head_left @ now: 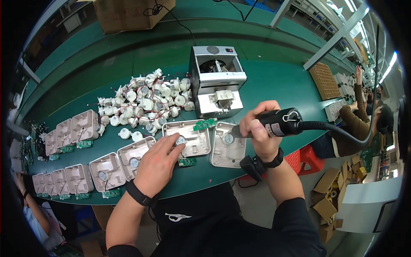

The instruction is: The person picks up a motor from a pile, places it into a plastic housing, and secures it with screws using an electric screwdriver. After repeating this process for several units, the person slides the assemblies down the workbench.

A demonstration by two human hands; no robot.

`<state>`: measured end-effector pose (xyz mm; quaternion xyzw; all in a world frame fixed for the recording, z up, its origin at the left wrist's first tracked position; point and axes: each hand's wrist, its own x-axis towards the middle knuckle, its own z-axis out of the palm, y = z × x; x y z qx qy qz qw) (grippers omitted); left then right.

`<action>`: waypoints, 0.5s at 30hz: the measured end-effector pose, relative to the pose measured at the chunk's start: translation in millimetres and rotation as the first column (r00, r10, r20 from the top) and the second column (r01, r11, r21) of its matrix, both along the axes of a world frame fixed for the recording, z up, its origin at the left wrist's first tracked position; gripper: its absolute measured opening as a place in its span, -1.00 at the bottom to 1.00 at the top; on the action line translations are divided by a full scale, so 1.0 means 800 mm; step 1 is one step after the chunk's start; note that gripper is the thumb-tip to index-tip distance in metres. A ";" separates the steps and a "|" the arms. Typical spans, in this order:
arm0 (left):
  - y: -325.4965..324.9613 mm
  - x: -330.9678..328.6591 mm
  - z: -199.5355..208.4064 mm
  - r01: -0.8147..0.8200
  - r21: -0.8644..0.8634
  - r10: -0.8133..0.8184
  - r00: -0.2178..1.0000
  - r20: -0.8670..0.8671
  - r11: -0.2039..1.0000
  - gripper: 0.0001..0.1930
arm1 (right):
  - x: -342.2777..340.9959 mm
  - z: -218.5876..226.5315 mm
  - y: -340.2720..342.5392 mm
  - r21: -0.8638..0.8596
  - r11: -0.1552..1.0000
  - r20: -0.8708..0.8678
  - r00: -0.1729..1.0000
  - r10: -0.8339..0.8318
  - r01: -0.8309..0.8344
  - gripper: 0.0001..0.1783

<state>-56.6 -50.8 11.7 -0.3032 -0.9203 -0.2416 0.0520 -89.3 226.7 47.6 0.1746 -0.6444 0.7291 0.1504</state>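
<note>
Green table (272, 79) here, with a pale shell (199, 143) in front of the grey machine (224, 77), and the left hand (155, 162) reaching into it. The fingertips are at a round disc (181, 140) in there, but I can't tell if that grip is pinched on it or just pressing. The right hand (262, 140) is clamped round a black corded tool (284, 121), tip over the right-hand shell (227, 156), close by a second disc (229, 138). Looks to me like the step is fixing discs in shells. I'd guess the next move calls for keeping the left disc flat and steady, and not knocking the green board (205, 124) lying across that shell's far rim.
</note>
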 end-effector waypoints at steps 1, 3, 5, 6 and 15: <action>0.000 -0.001 0.001 0.009 0.002 -0.009 1.000 -0.001 1.000 -0.66 | 0.001 0.006 0.003 -0.020 1.000 -0.001 1.000 0.018 -0.018 -0.66; -0.001 -0.003 0.003 0.011 -0.007 -0.011 1.000 -0.006 1.000 -0.65 | 0.003 0.024 0.014 -0.072 0.997 -0.081 0.997 0.019 -0.025 -0.66; 0.002 0.002 0.012 0.017 -0.019 -0.017 1.000 -0.001 1.000 -0.65 | 0.009 0.048 0.024 -0.132 0.990 -0.154 0.988 0.022 -0.043 -0.66; 0.003 0.005 0.022 0.005 -0.037 -0.006 1.000 -0.017 0.999 -0.63 | 0.013 0.062 0.030 -0.177 0.984 -0.170 0.985 -0.029 -0.002 -0.67; 0.085 0.060 0.019 0.027 0.112 -0.050 0.976 0.214 0.993 -0.50 | 0.040 0.008 0.060 -0.056 0.942 0.049 0.943 -0.330 0.332 -0.73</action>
